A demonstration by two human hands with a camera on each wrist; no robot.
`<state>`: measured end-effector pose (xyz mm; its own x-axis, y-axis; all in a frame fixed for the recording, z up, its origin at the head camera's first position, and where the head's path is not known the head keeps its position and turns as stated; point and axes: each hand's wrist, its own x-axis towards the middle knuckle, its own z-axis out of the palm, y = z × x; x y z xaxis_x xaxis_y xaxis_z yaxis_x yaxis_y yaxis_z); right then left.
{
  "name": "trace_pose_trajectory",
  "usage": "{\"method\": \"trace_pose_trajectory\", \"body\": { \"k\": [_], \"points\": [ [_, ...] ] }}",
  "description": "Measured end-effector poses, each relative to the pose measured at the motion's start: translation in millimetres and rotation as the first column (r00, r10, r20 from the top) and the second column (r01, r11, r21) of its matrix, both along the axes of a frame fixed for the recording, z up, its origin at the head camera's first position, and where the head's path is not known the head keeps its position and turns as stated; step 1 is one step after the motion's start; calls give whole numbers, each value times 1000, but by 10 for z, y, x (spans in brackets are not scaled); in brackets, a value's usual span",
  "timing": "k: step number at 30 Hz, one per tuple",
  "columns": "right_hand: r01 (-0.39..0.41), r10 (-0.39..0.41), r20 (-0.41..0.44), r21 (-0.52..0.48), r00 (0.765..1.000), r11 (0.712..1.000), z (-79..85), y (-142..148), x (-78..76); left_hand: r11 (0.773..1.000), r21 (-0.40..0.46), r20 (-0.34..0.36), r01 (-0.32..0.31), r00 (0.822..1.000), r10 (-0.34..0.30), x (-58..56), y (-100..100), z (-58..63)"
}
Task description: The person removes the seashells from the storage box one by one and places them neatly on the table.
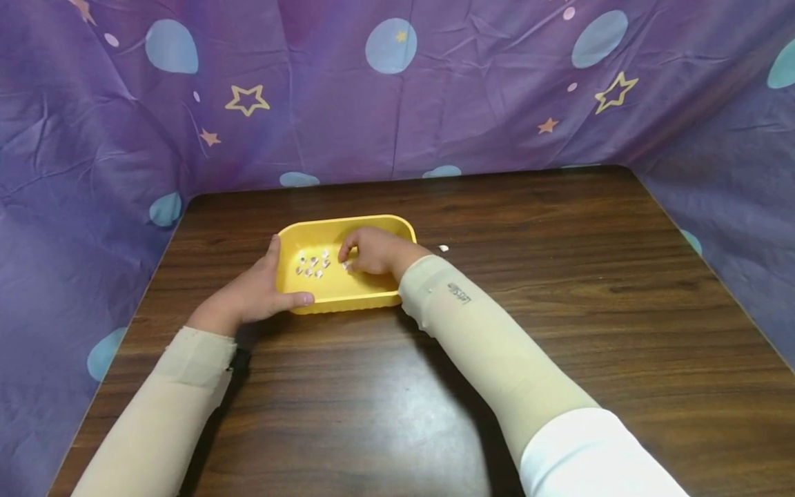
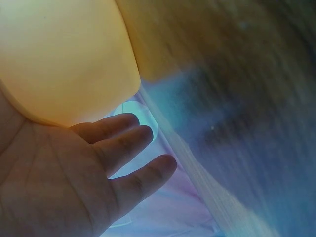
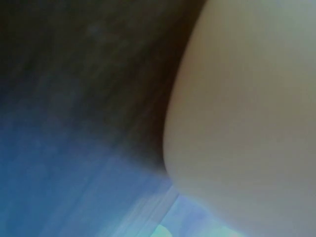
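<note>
From the head view, I see a yellow tray (image 1: 348, 304) on the dark wooden table (image 1: 559, 310), left of the middle and towards the far edge. My left hand (image 1: 248, 290) sits against the tray's left end, thumb apart from the other fingers and laid over the near rim. My right hand (image 1: 375, 250) is inside the tray, in its right half, fingers bent downward. 1 small white piece (image 1: 346, 265) is at its fingertips; I cannot tell whether they are clamped on it or just beside it. More pieces (image 1: 314, 261) lie in a loose cluster on the tray floor, to the left of that hand. Outside, 1 stray piece (image 1: 444, 248) lies on the table just right of the tray. Pale sleeves cover my forearms, and a purple curtain (image 1: 329, 103) with stars hangs behind.

From the left wrist, the palm rests by the tray's wall, with 3 fingers in view, straight and slightly apart, their tips clear of it.

From the right wrist, a pale, blurred shape fills the right side; I cannot make out what it is, and no fingers can be told there.
</note>
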<state>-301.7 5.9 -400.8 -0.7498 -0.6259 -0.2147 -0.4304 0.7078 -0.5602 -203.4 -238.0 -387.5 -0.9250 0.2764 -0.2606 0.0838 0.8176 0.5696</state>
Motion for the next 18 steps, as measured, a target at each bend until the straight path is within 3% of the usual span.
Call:
{"method": "trace_pose_trajectory", "body": {
  "k": [11,18],
  "points": [
    [35,-35,11,10,999,999,22,5,28,1000,-13,14,-5,1000,5,-15,-11,-7],
    [17,-17,-14,15,1000,1000,32,14,40,1000,-4,2,4,1000,-4,-19,-19,-12]
  ]
}}
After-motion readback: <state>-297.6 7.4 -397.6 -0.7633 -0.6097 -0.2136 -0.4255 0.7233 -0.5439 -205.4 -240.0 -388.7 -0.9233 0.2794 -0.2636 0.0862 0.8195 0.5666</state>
